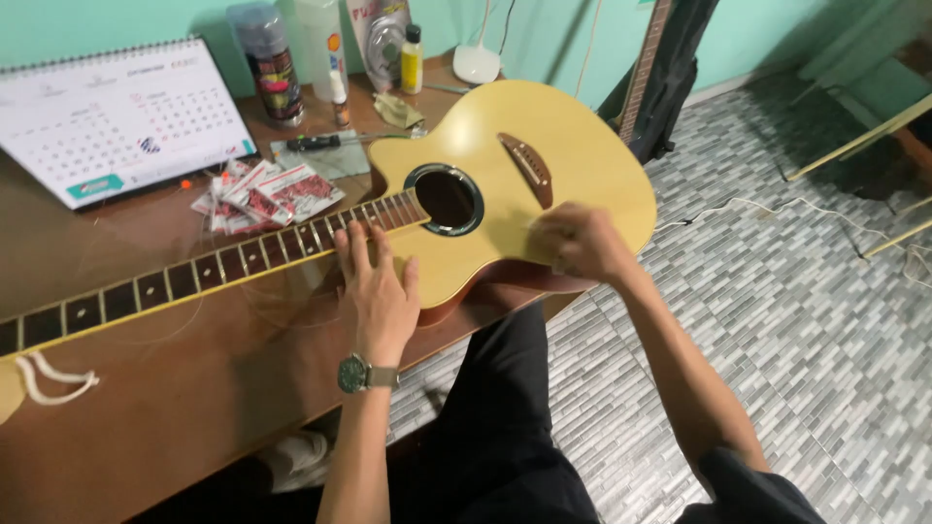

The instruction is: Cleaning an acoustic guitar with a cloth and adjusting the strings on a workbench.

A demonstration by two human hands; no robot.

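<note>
Two hands on an unstrung acoustic guitar

Guitar [544,165] lies flat on brown desk [194,388], body overhanging the edge. Left hand [377,291] pressed flat, fingers spread, on the fretboard's end by the soundhole, grasping nothing. Right hand [581,243] blurred at the body's lower edge; grip cannot be told. Behind the guitar: dark spray can [272,68], small yellow bottle [413,60], contents unseen. String packets [267,197] and calendar [116,116] beside the neck. Grey tiled floor [777,320]; headstock cut off.
</note>
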